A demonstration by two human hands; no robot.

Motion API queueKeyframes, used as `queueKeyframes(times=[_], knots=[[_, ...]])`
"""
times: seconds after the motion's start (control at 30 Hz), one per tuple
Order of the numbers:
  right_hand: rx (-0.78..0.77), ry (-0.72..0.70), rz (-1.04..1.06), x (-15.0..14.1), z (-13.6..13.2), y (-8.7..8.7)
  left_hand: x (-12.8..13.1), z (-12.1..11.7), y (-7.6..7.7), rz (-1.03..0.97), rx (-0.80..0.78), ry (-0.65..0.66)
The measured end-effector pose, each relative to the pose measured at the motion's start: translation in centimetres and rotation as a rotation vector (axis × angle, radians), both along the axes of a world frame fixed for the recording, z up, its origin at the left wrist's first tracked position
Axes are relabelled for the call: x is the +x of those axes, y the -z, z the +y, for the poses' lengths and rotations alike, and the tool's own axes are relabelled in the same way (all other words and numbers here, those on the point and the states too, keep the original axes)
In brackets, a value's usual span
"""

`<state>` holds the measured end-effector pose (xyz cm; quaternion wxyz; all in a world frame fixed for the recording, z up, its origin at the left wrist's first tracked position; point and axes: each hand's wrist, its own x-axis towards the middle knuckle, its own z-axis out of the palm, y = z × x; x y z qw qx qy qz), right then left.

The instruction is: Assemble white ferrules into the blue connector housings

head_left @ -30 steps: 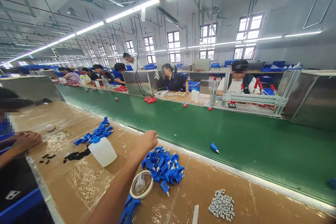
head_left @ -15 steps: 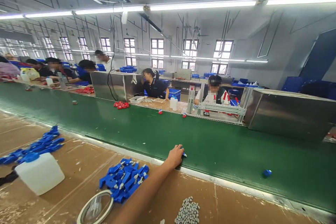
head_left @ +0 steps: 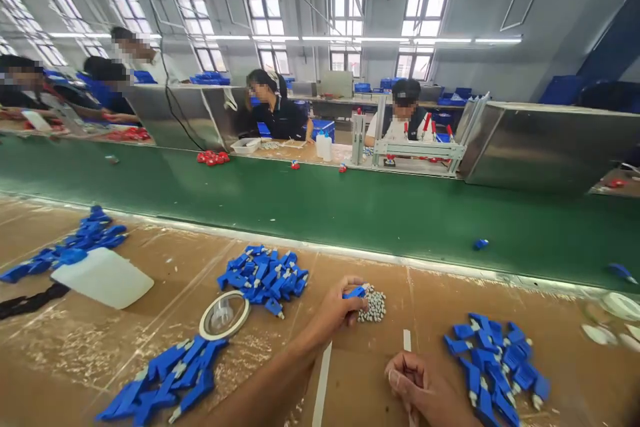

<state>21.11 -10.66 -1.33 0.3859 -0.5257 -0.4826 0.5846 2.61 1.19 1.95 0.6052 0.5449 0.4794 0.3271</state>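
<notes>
My left hand (head_left: 343,307) grips a small blue plastic part (head_left: 355,292) between thumb and fingers, right beside a pile of small grey pieces (head_left: 373,305) on the brown tabletop. Lower right, my right hand (head_left: 417,383) is closed, thumb against curled fingers; whatever it may hold is hidden. To its right lies a loose heap of blue parts with pale tips (head_left: 493,363). Another blue heap (head_left: 265,277) is left of my left hand, and a third (head_left: 165,380) spreads along the lower left.
A green conveyor belt (head_left: 320,203) crosses beyond the table, carrying a blue part (head_left: 481,244) and red pieces (head_left: 213,158). On my table stand a cream ring (head_left: 204,327) and a tilted white jug (head_left: 107,278). Co-workers (head_left: 277,113) sit across the belt, near a metal fixture (head_left: 417,149).
My left hand has come back from the belt to the grey pieces and holds a blue part. My right hand has entered view. The view has tilted down; blue parts on the belt shifted right.
</notes>
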Motion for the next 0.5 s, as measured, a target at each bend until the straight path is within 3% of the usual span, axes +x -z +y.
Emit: queueKeyframes(times=[0.17,0.4,0.5], knots=[[0.022,0.013,-0.086,-1.5,-3.2,0.1,-0.7,-3.7,0.9,-0.323,-0.234,0.046],[0.163,-0.074,-0.21,-1.9,-2.9,-0.7,-0.7,-4.4,1.4,-0.573,-0.528,-0.04],[0.168,-0.091,-0.243,-2.2,-2.9,-1.0,-1.1,-4.7,1.5,-0.622,-0.57,-0.053]])
